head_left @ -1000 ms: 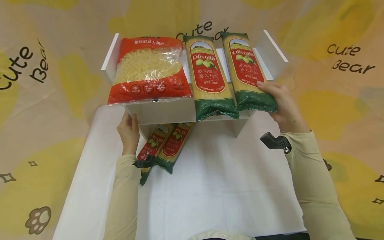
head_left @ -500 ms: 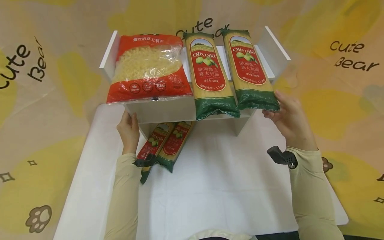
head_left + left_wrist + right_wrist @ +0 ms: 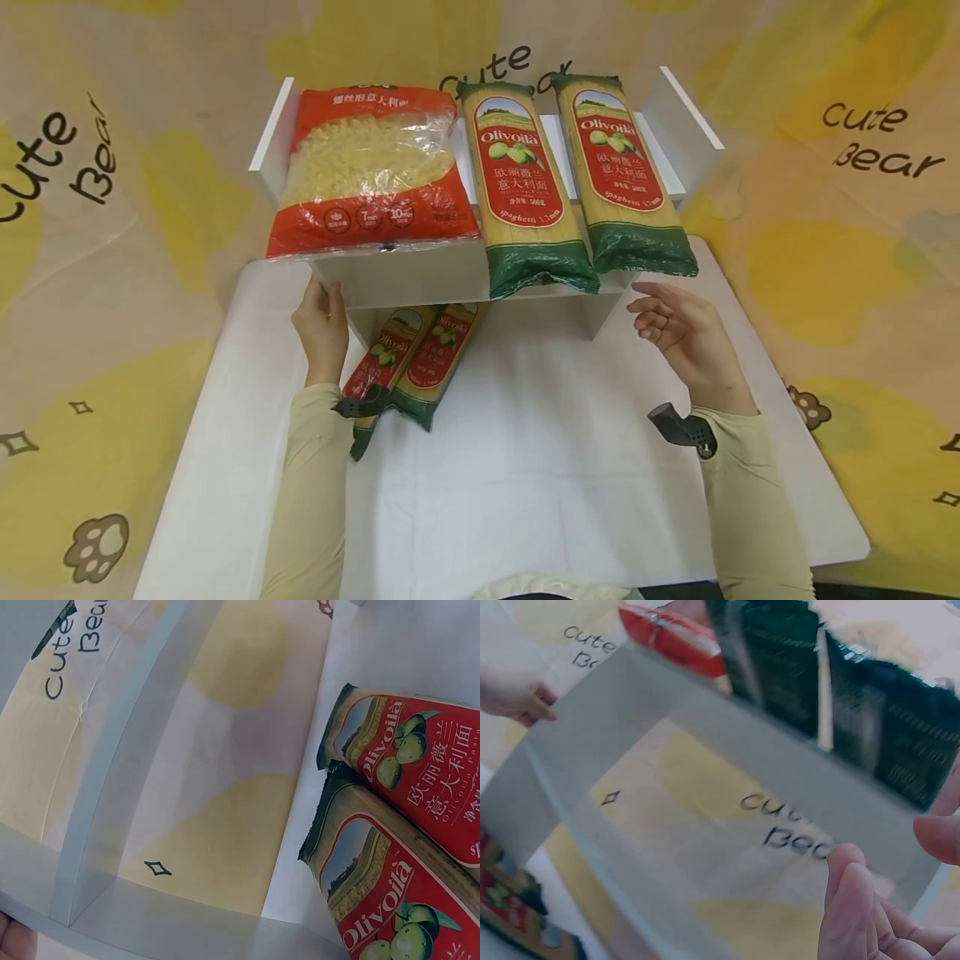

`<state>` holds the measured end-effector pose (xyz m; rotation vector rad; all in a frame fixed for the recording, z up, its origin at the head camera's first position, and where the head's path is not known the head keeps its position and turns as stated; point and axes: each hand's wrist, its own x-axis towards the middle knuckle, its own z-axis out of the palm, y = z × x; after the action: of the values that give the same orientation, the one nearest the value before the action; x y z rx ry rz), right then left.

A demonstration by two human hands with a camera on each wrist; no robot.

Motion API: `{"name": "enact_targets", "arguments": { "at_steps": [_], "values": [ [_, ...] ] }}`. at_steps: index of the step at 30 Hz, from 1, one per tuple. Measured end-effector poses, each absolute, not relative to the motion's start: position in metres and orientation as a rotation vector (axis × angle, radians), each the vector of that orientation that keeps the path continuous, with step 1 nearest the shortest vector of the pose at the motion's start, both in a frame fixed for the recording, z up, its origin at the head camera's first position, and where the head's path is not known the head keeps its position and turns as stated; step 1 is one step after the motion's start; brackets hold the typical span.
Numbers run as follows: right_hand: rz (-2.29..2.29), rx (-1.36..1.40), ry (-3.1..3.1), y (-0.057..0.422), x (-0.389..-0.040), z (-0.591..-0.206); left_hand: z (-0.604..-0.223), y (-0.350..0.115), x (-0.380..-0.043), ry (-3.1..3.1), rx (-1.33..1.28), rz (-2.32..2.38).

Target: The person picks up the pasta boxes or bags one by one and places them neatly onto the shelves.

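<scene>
A white shelf (image 3: pixel 420 282) stands on the table, bearing a red bag of spiral pasta (image 3: pixel 367 167) and two green-ended spaghetti packs (image 3: pixel 525 175) side by side. The right-hand spaghetti pack (image 3: pixel 626 175) juts over the front edge. My left hand (image 3: pixel 321 325) grips the shelf's left side, thumb and fingers at its edge; the right wrist view shows this hand (image 3: pixel 517 701) too. Just below the right pack, my right hand (image 3: pixel 678 329) is empty, fingers loosely bent, close to the shelf's right end. Its fingers (image 3: pixel 847 907) appear before the shelf in the right wrist view.
Two more spaghetti packs (image 3: pixel 435 358) lie slanted and overlapping under the shelf's left part, one (image 3: pixel 397 885) large in the left wrist view. The table (image 3: pixel 540 467) has a white cover. Behind hangs a yellow patterned cloth (image 3: pixel 825 275).
My right hand has let go of the right spaghetti pack's lower end and moved down and left, below it. The pack sits slightly higher in view. My left hand stays on the shelf.
</scene>
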<state>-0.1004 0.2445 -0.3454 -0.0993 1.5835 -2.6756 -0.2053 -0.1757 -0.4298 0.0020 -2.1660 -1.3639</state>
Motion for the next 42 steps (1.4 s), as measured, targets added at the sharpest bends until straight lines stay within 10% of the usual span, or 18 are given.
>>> {"name": "enact_targets", "arguments": {
  "at_steps": [42],
  "values": [
    [-2.109, 0.318, 1.888, 0.094, -0.152, -0.522, -0.431, -0.175, -0.208, -2.160, 0.019, -1.344]
  ]
}}
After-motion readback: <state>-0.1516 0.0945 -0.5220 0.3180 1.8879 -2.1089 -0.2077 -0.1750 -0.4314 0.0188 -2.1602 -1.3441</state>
